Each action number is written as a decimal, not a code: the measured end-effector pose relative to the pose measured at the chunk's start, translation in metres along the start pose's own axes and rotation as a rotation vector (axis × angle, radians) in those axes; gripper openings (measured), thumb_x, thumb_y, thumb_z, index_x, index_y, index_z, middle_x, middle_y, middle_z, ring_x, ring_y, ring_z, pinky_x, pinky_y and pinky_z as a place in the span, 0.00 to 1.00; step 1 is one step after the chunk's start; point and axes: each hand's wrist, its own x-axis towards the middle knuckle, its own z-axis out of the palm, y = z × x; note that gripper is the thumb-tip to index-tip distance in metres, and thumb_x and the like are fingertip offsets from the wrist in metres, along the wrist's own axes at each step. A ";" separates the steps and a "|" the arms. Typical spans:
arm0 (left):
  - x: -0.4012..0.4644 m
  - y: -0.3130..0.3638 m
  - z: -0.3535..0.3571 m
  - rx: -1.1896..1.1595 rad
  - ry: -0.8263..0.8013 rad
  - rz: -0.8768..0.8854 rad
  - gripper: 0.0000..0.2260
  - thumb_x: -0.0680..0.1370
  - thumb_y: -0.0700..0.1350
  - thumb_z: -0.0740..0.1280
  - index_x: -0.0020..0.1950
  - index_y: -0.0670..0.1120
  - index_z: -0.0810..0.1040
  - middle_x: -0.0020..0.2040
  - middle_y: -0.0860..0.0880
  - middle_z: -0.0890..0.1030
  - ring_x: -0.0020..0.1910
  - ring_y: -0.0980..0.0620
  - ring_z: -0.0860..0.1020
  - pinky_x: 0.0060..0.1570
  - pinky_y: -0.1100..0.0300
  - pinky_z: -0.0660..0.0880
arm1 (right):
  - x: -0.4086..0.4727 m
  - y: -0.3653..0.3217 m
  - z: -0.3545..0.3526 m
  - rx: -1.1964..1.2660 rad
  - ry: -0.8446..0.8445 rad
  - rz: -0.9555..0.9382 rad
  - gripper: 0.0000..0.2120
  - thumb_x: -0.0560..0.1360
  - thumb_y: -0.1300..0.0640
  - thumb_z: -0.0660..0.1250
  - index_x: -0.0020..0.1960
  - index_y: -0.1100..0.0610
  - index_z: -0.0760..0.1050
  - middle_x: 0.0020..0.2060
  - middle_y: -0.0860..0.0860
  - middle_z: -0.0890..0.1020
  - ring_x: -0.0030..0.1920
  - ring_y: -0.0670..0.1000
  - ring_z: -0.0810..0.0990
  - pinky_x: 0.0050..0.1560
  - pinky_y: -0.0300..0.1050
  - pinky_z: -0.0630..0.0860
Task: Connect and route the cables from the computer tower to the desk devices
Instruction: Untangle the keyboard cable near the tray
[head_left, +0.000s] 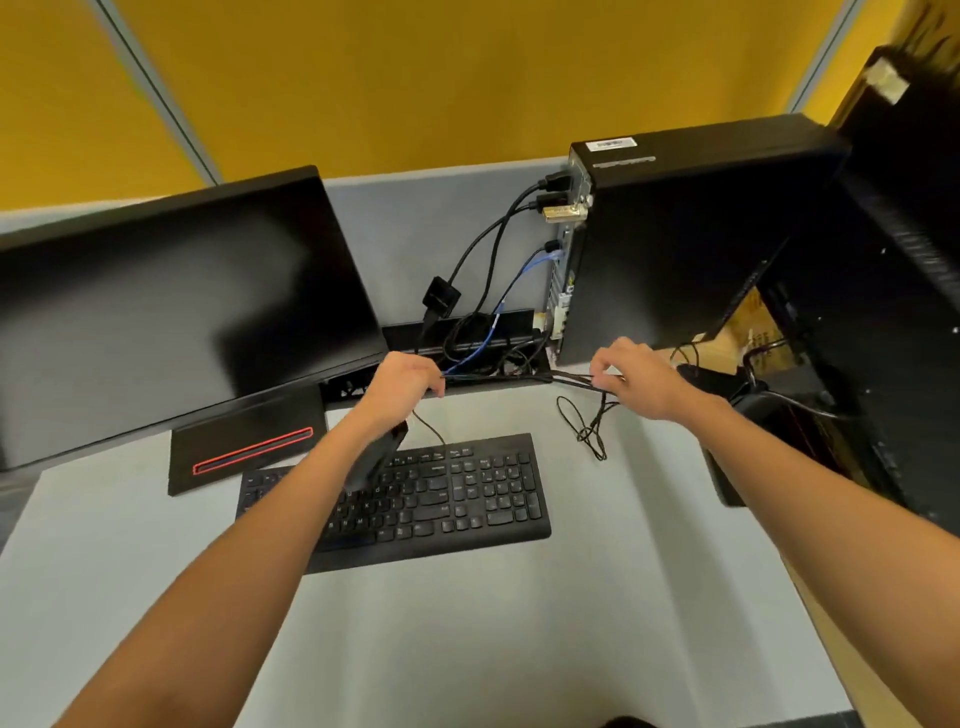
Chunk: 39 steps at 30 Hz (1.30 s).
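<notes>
Mid frame, the left hand (402, 382) and right hand (636, 376) both pinch the thin black cables (519, 378). They look light and floppy, so hold near the plugs.

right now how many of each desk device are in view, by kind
monitor: 1
keyboard: 1
computer tower: 1
total: 3

An office cubicle: grey desk (519, 623), yellow partition panels (441, 78), monitor (171, 301), keyboard (415, 499), computer tower (691, 234)
</notes>
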 end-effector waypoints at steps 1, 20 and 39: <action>-0.002 -0.004 0.001 0.005 0.013 -0.001 0.15 0.71 0.30 0.62 0.26 0.42 0.75 0.20 0.55 0.71 0.22 0.61 0.68 0.27 0.67 0.63 | 0.002 -0.003 0.002 -0.039 0.006 0.016 0.04 0.80 0.59 0.60 0.48 0.51 0.70 0.48 0.51 0.73 0.48 0.54 0.72 0.51 0.50 0.69; -0.007 0.099 0.019 0.118 0.037 0.394 0.13 0.80 0.49 0.63 0.43 0.45 0.83 0.21 0.58 0.68 0.24 0.61 0.66 0.33 0.66 0.63 | 0.015 -0.087 -0.063 0.374 0.286 -0.235 0.04 0.75 0.51 0.67 0.42 0.48 0.77 0.35 0.39 0.84 0.46 0.42 0.82 0.61 0.58 0.71; 0.020 0.065 0.039 0.086 0.013 0.025 0.24 0.76 0.55 0.69 0.63 0.43 0.63 0.48 0.44 0.77 0.39 0.48 0.82 0.34 0.58 0.80 | 0.019 -0.096 -0.050 0.276 0.405 -0.355 0.04 0.78 0.57 0.66 0.47 0.57 0.77 0.38 0.48 0.80 0.41 0.46 0.78 0.44 0.45 0.77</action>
